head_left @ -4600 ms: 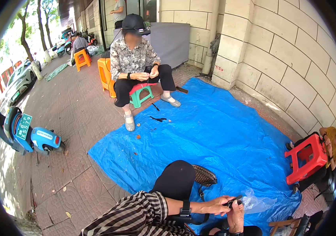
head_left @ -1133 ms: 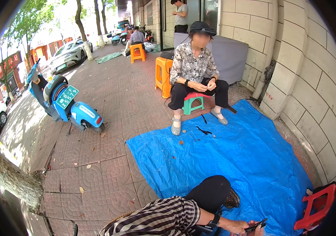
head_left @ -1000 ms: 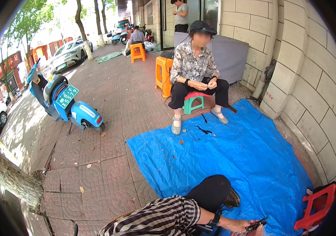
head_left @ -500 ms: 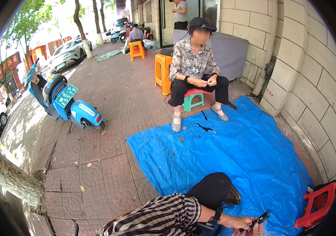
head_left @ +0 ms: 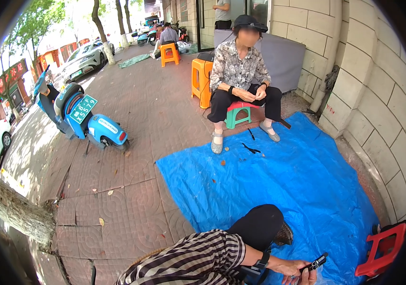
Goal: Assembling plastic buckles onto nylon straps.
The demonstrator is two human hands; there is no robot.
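Left hand (head_left: 292,270), striped sleeve, dark watch on the wrist, sits over the near edge of the tarp (head_left: 298,190). Its fingers are closed round the lower end of a small dark tool (head_left: 315,262), which sticks up and to the right, tilted.

Right hand (head_left: 309,280) is only a sliver at the frame's bottom, just under the tool and touching or nearly touching the left. Can't tell its grip (mostly cut off).

The tool is above the tarp's near edge, near a clear plastic patch. The wearer's black-trousered knee (head_left: 260,225) and a shoe (head_left: 284,234) rest on the tarp just left of the hands.

A red stool (head_left: 383,249) stands at the tarp's near right corner, well apart from the tool.

At the tarp's far edge another person (head_left: 241,76) sits on a green stool (head_left: 237,115), feet at the tarp's edge, both hands together in the lap holding something small (too small to tell what). A few dark bits (head_left: 250,149) lie on the tarp in front of those feet. An orange stool (head_left: 202,81) stands beyond the tarp, beside that person.

A blue scooter (head_left: 86,121) is parked on the brick paving left of the tarp. A tree trunk (head_left: 15,209) is further left, at the kerb. A block wall (head_left: 379,95) runs along the tarp's right side.
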